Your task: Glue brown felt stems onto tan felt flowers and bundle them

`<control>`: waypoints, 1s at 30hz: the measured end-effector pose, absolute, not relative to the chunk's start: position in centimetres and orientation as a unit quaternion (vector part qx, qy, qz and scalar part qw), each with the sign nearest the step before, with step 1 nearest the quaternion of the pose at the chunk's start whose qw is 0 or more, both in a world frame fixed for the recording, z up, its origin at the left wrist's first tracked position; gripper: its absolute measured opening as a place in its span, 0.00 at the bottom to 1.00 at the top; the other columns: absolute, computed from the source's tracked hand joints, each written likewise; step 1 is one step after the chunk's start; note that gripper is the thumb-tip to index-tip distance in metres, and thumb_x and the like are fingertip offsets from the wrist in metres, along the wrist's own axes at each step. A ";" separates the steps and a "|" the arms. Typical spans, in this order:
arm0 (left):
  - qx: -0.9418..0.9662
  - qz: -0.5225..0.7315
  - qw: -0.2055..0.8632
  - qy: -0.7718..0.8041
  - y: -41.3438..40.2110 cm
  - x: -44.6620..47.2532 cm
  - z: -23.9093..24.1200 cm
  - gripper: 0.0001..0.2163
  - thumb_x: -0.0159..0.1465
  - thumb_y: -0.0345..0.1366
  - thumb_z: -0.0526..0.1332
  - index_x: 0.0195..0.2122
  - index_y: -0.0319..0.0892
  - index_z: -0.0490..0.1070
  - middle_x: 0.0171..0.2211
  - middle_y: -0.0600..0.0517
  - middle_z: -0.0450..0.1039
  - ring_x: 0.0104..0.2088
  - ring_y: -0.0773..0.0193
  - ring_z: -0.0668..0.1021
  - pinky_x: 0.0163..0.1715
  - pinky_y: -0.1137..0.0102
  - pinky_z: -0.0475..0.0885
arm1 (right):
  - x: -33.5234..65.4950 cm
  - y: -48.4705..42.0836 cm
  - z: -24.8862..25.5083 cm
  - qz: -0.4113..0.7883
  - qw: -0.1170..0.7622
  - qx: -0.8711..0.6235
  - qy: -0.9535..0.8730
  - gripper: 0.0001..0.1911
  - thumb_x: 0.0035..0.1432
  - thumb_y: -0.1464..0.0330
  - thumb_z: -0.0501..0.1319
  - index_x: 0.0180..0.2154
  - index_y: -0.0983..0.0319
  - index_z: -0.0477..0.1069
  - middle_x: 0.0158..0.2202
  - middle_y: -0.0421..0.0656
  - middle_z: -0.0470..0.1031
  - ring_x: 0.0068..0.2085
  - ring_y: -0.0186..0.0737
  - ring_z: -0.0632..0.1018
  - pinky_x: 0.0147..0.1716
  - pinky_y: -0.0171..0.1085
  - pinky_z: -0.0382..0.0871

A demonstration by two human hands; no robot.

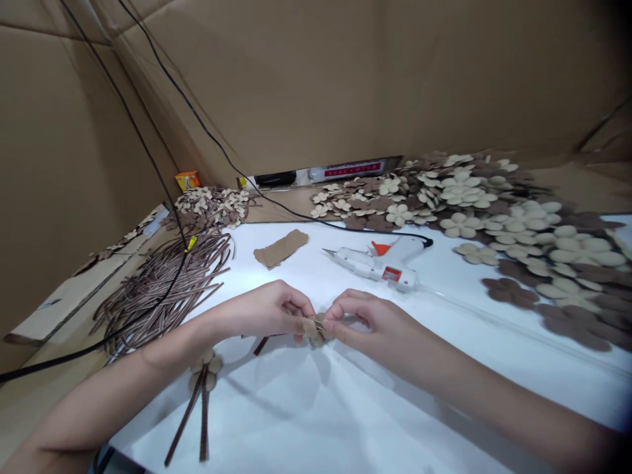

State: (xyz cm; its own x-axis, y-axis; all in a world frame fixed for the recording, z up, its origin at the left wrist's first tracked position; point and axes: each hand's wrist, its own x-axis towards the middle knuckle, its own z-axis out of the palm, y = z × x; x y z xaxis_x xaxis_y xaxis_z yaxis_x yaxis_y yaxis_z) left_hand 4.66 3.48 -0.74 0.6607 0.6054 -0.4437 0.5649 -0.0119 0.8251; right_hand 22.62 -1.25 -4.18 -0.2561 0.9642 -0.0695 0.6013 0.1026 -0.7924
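Note:
In the middle of the white work surface, my left hand (269, 309) pinches a small beige fabric flower (315, 334) from the left. My right hand (368, 319) closes its thumb and forefinger at the flower's right side, where a thin, pin-like piece shows between the fingertips. My fingers cover much of the flower. A short brown strip (261, 345) sticks out below my left hand. Under my left forearm lies another beige flower (211, 372) with two brown ribbon tails (204, 421). Beyond my right hand, a white hot glue gun (368, 264) rests on its side.
Brown ribbon strips (162, 283) are heaped at left. Beige and brown flower cutouts (533, 237) pile up at right, with a smaller flower pile (212, 207) at back left. A torn cardboard piece (281, 249) lies ahead. A black cable (217, 141) crosses to the glue gun. Cardboard walls (345, 79) enclose the surface.

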 end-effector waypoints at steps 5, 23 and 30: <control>0.728 0.006 0.569 0.383 3.8 4.3 -1.0 0.06 0.57 0.34 0.59 0.30 0.37 0.72 0.22 0.55 0.68 0.22 0.73 0.66 0.22 0.78 0.58 | 22.7 -1.0 -4.3 0.392 0.245 -0.562 -0.685 0.12 0.53 0.60 0.55 0.23 0.57 0.71 0.32 0.41 0.72 0.34 0.41 0.72 0.35 0.38 0.64; 0.811 -0.050 0.439 0.382 5.5 3.0 -0.6 0.13 0.61 0.41 0.53 0.28 0.38 0.71 0.23 0.55 0.66 0.25 0.70 0.65 0.24 0.75 0.59 | 22.5 -0.7 -5.0 0.410 0.256 -0.552 -0.680 0.11 0.54 0.61 0.55 0.25 0.57 0.71 0.34 0.41 0.72 0.38 0.42 0.72 0.39 0.40 0.62; 0.895 0.018 0.313 0.317 4.7 3.5 -0.3 0.14 0.64 0.40 0.53 0.32 0.40 0.75 0.41 0.50 0.73 0.43 0.62 0.69 0.48 0.69 0.58 | 22.4 -0.8 -4.8 0.350 0.286 -0.527 -0.720 0.11 0.55 0.63 0.55 0.25 0.56 0.71 0.33 0.41 0.71 0.38 0.42 0.71 0.36 0.40 0.62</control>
State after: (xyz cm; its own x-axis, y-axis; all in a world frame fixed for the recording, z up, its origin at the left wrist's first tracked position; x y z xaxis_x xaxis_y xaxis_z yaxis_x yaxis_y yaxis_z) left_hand 3.54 4.74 -0.32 0.7983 0.5789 -0.1664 0.5566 -0.6036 0.5708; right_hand 22.38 -0.78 -4.77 -0.2818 0.9585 0.0429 0.5593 0.2004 -0.8044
